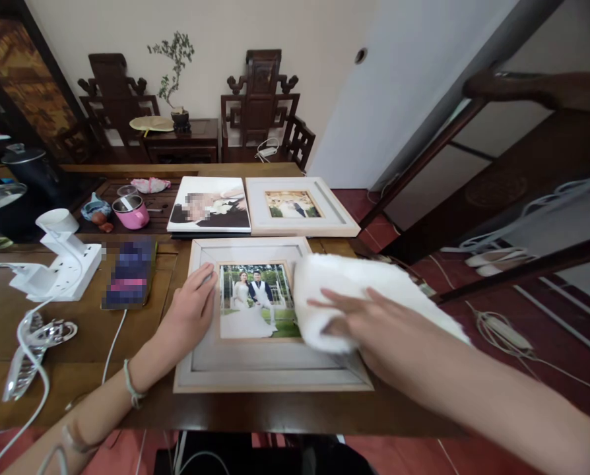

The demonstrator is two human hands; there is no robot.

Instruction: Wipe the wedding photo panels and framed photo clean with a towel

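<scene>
On the wooden table in front of me lies a picture frame (255,359) with a pale wood rim, a wide white border and a photo of a couple outdoors. My left hand (192,305) holds its left side, the fingers bent together over the border. A fluffy white cloth (374,277) covers the frame's right side and hangs past the table's edge. Pressed onto this cloth is my right hand (357,316), its fingers partly spread and partly sunk into the pile, gripping it against the frame.
Behind lie a second framed photo (337,204) and a photo album (210,206). To the left are a phone (129,274), a power strip (80,267) with cables, a clear hair claw (32,353) and a pink cup (131,212). A wooden chair (262,99) stands by the wall.
</scene>
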